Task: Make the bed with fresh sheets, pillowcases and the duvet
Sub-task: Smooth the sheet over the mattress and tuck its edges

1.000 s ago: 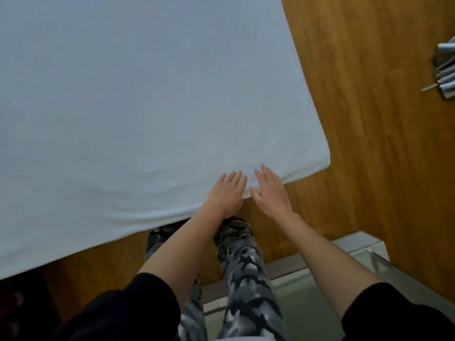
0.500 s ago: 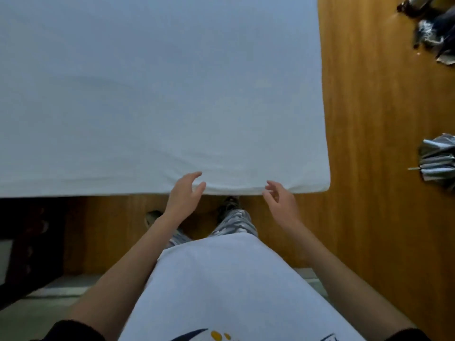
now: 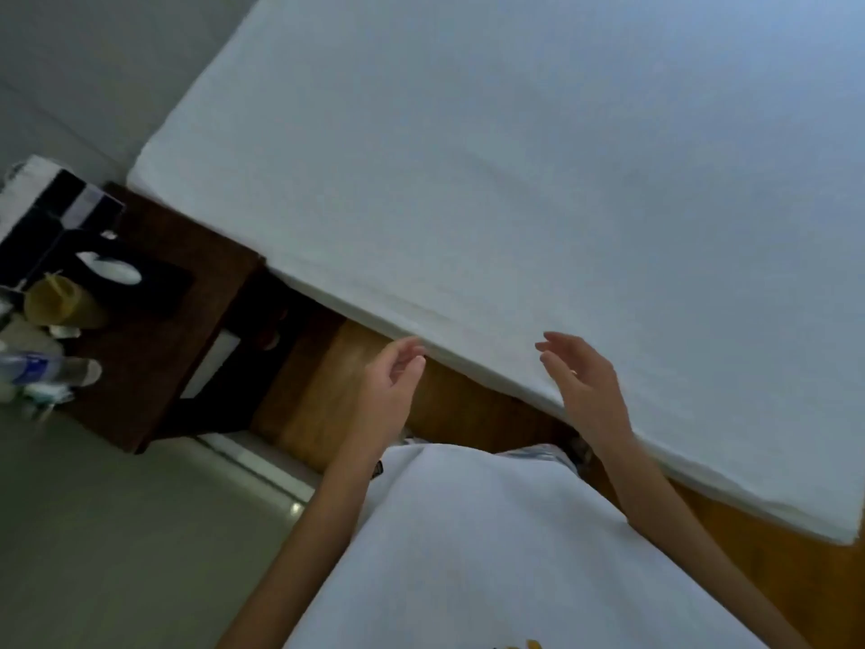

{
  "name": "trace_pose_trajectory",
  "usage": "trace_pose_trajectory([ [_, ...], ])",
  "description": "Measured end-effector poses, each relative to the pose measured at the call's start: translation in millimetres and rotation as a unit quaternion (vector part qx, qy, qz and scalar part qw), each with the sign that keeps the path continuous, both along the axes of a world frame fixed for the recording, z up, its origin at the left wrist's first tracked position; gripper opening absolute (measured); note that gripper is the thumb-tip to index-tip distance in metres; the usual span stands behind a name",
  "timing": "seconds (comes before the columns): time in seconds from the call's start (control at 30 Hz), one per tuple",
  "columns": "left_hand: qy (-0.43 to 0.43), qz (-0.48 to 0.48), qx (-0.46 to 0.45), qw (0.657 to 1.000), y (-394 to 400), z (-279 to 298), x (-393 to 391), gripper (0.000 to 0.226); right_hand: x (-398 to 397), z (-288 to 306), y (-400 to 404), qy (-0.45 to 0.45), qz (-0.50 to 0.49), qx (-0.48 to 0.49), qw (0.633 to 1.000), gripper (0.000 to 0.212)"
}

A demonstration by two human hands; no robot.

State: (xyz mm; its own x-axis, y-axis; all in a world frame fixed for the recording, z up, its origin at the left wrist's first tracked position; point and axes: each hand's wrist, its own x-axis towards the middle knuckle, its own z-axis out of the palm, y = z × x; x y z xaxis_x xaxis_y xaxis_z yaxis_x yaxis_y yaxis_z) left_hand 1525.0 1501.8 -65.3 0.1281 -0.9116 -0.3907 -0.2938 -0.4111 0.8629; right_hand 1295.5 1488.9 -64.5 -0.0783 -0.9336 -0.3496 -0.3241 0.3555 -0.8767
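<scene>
A white sheet point(image 3: 538, 180) is lying smooth over the bed, filling the frame from 11 o'clock round to 3 o'clock, its near edge running diagonally down toward 4 o'clock. The left hand point(image 3: 391, 391) is hovering just beside that edge at centre, fingers point(image 3: 412, 351) loosely curved and holding nothing. The right hand point(image 3: 582, 386) is hanging at the same edge toward 3 o'clock, fingers spread wide, also holding nothing; whether either is touching the fabric I cannot tell. At 9 o'clock a dark wooden nightstand point(image 3: 154, 320) is carrying a yellow cup point(image 3: 61, 302) and a plastic bottle point(image 3: 47, 367). Wooden floor point(image 3: 323, 391) is showing below the bed.
</scene>
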Motion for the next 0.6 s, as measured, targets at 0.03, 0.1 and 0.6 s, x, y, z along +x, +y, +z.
trace_pose_trajectory([
  [0.03, -0.002, 0.02, 0.006, 1.0, -0.5, 2.7, 24.1, 0.028, 27.0, 1.5, -0.2, -0.008, 0.025, 0.011, 1.0, 0.019],
  [0.1, -0.009, 0.05, 0.015, 0.999, -3.5, 9.1, 66.2, 0.027, 68.5, 7.5, -4.4, -0.026, 0.053, 0.018, 0.998, 0.02],
  [0.6, -0.034, 0.039, 0.055, 0.997, -171.4, -7.0, 165.4, 0.024, 136.6, -21.5, -149.9, 0.003, 0.025, 0.07, 0.997, 0.022],
])
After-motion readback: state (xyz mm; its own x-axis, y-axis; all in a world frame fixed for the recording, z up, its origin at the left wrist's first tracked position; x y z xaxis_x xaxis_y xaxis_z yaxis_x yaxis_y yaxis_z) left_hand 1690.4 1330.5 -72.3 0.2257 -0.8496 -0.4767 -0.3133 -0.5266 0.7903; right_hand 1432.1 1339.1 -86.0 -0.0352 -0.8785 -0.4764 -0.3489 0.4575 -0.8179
